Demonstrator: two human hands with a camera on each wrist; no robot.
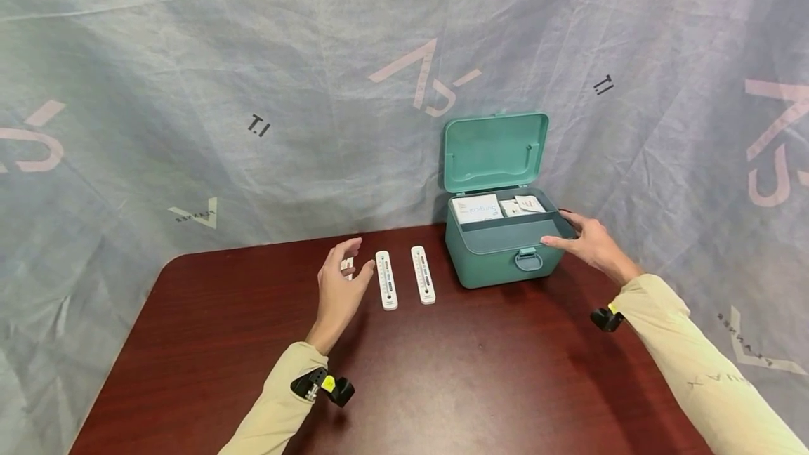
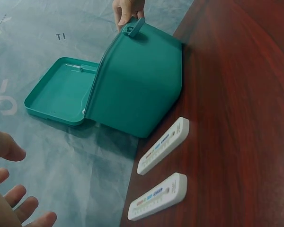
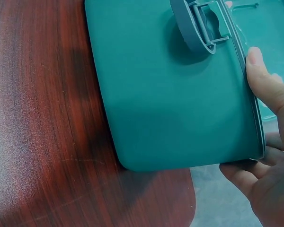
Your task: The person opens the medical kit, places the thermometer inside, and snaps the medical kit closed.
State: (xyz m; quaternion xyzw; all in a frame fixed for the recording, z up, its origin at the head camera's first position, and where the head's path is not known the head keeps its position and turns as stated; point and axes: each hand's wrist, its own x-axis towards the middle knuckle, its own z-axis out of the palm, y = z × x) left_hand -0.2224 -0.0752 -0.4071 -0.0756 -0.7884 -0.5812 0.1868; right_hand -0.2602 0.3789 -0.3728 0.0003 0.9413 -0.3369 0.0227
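A green storage box [image 1: 499, 258] stands at the back right with its lid [image 1: 496, 153] raised. My right hand [image 1: 594, 244] grips its right rim, the thumb over the top edge and the fingers against the side wall. Two white thermometers, one [image 1: 387, 281] nearer my left hand and the other [image 1: 423, 275] nearer the box, lie side by side on the table. My left hand [image 1: 341, 286] hovers left of them with fingers parted, over a third white thermometer [image 1: 346, 269] that it mostly hides. In the left wrist view, nothing shows between its fingers.
Inside the box, a white carton marked Surgical [image 1: 477, 208] and small white packets [image 1: 528, 204] fill the rear compartments. A grey latch [image 1: 529, 260] hangs on its front. The dark red table [image 1: 430, 385] meets a grey cloth backdrop [image 1: 303, 90] behind.
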